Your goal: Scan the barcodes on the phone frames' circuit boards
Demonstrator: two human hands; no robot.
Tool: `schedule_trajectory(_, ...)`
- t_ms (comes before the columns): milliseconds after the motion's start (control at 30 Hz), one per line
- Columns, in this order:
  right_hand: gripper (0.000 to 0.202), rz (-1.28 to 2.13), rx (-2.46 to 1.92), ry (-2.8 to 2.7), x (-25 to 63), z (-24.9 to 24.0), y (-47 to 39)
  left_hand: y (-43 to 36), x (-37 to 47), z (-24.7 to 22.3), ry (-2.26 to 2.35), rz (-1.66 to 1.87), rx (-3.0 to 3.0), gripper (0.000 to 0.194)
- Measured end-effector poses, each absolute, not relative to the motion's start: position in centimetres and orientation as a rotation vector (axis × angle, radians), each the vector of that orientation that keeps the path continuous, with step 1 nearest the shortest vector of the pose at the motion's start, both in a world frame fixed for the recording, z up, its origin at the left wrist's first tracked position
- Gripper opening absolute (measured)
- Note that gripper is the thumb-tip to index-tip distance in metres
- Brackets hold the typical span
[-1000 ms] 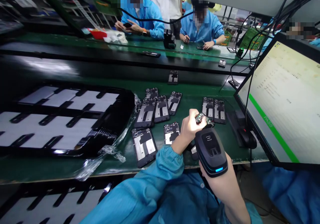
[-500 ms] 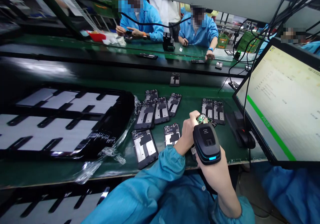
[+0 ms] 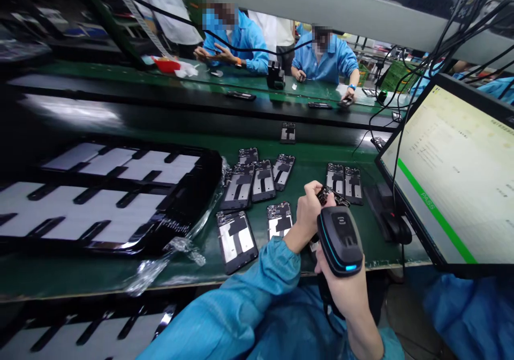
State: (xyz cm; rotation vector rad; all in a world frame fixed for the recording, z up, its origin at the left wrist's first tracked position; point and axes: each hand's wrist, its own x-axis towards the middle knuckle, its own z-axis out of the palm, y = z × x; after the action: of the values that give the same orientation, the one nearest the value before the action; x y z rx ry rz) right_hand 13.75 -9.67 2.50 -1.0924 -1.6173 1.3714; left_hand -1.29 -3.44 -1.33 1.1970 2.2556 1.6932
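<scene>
My left hand (image 3: 308,209) pinches the board (image 3: 327,194) by its left end, just beyond the scanner's (image 3: 341,238) nose, presumably leaving its face uncovered, while my right hand (image 3: 347,291) wraps the scanner from below, likely to steady it.

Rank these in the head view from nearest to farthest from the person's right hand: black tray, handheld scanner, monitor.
1. Handheld scanner: held in the right hand.
2. Monitor: to the right.
3. Black tray: over on the left.
</scene>
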Motion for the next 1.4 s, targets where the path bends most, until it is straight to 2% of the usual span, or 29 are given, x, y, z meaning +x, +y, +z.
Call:
schedule_trajectory(100,0.032,1.322,-1.157,-1.541,16.5,0.7,-8.1,-2.0,-1.2,-1.2,2.154,1.638,0.989,0.032)
schedule_trajectory(167,0.032,1.308,-1.222,-1.476,18.2,-0.5,-5.8,-1.1,-0.3,-1.8,1.987,1.572,0.905,0.038)
schedule_trajectory(233,0.034,1.385,-1.227,-1.391,19.6,-1.5,-3.4,-0.9,1.4,-2.8,1.700,1.487,0.937,0.054)
schedule_trajectory(333,0.037,1.457,-1.250,-1.306,21.2,-2.9,-1.0,-1.4,3.8,-4.7,1.294,1.325,1.124,0.094)
schedule_trajectory(433,0.042,1.520,-1.294,-1.277,22.6,-3.8,-0.5,-1.5,5.2,-6.0,1.354,1.252,1.238,0.107)
schedule_trajectory(500,0.044,1.588,-1.292,-1.303,23.8,-3.8,-0.8,-1.3,6.0,-6.2,1.552,1.243,1.233,0.096)
schedule_trajectory(600,0.045,1.668,-1.312,-1.383,26.2,-3.2,-0.6,-0.6,7.5,-5.8,1.810,1.181,1.196,0.068)
schedule_trajectory(633,0.046,1.622,-1.389,-1.421,26.9,-3.2,0.0,-0.3,8.0,-5.6,1.866,1.127,1.205,0.065)
schedule_trajectory(733,0.045,1.675,-1.400,-1.513,27.1,-4.2,3.2,1.0,8.5,-5.6,1.998,0.886,1.303,0.071)
schedule_trajectory(900,0.039,1.780,-1.348,-1.551,25.2,-7.0,6.8,0.9,7.5,-5.6,2.162,0.678,1.655,0.055)
schedule_trajectory(967,0.033,1.812,-1.363,-1.514,25.3,-7.4,7.1,0.6,6.3,-5.6,2.076,0.671,1.925,0.067)
schedule_trajectory(1067,0.033,1.850,-1.365,-1.523,25.5,-7.0,6.7,0.8,3.9,-5.7,1.713,0.636,2.185,0.080)
schedule_trajectory(1133,0.032,1.916,-1.302,-1.557,24.8,-6.1,6.0,1.3,2.7,-5.7,1.628,0.580,2.214,0.072)
schedule_trajectory(1267,0.028,1.959,-1.128,-1.564,22.9,-4.1,4.8,2.2,2.7,-5.8,1.793,0.444,2.237,0.047)
schedule_trajectory(1400,0.037,1.886,-1.137,-1.583,23.7,-3.4,3.9,3.0,5.2,-4.5,1.856,0.522,2.211,0.027)
